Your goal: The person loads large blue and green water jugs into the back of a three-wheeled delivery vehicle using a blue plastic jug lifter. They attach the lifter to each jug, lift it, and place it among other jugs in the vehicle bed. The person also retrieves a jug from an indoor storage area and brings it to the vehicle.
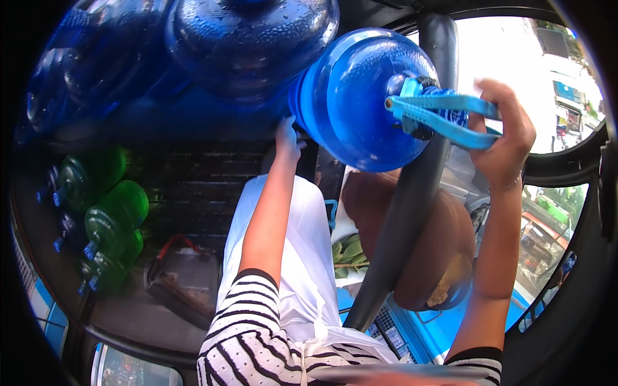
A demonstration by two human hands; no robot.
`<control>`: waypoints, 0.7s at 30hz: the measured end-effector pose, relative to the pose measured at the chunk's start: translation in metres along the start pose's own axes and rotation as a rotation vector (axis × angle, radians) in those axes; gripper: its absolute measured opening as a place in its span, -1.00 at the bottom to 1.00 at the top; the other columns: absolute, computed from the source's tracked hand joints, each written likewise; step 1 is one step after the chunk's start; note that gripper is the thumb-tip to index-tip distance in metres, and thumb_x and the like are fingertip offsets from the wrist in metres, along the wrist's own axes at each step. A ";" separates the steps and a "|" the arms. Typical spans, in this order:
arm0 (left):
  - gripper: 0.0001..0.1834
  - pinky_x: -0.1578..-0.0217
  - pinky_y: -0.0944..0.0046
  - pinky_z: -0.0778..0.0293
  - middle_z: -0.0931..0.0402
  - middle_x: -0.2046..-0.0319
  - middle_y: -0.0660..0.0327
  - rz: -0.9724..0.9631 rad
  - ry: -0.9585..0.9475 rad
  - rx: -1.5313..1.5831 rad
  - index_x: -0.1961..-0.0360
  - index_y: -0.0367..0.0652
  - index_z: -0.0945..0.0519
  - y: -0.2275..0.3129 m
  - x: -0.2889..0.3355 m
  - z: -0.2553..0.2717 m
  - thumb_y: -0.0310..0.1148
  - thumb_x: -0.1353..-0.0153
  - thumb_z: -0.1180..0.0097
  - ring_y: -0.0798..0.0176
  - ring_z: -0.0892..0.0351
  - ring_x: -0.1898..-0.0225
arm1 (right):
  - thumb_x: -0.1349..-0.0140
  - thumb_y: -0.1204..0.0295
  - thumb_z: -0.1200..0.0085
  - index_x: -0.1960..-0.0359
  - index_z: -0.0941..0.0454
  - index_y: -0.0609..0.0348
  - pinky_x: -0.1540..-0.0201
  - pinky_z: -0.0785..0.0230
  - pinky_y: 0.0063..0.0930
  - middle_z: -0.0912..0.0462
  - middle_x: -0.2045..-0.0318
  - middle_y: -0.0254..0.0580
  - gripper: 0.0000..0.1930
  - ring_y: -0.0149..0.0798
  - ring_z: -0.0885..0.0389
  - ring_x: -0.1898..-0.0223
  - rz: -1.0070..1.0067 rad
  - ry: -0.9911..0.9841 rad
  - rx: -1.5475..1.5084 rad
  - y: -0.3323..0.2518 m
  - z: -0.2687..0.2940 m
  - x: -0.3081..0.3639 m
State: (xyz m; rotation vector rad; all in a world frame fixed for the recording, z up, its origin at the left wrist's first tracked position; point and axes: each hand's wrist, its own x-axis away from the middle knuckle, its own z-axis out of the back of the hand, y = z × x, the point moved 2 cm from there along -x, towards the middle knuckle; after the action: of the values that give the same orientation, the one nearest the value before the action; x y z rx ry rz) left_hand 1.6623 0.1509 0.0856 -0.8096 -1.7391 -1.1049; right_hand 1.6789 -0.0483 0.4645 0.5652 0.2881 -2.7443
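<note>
A large blue water jug [360, 96] is tilted on its side in front of me, its neck pointing right. Clamped around the neck is a light-blue plastic carrying handle [444, 109] with two arms. My right hand [508, 128] has its fingers wrapped round the far end of that handle. At the jug's base my left hand [290, 139] grips the lower edge, with part of its fingers hidden beneath the jug. Right behind this jug, and close to it, stands another blue water jug [251, 45] covered in droplets.
More blue jugs [96, 64] fill the far left of the dark vehicle interior. Green jugs [116, 212] lie on the left, near a dark box [183, 283] with a red handle. A thick black bar [412, 219] crosses beside a large brown rounded shape [431, 244].
</note>
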 end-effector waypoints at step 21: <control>-0.41 -0.12 0.07 -0.18 -0.27 -0.01 -0.15 -1.206 0.117 -0.456 -0.11 -0.41 -0.31 0.061 0.168 -0.060 -0.11 -0.24 0.03 -0.09 -0.29 -0.06 | 0.04 0.60 -0.24 -0.30 -0.07 0.21 -0.07 -0.37 -0.26 -0.24 -0.15 0.04 -0.17 -0.08 -0.33 -0.17 -0.885 0.430 -0.225 -0.040 -0.067 0.167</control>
State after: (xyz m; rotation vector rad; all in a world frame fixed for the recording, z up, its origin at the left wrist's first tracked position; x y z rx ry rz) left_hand 1.6707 0.1292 0.2727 0.1896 -1.8745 -2.3233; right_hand 1.5432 -0.0391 0.3400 1.1870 1.1800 -3.2758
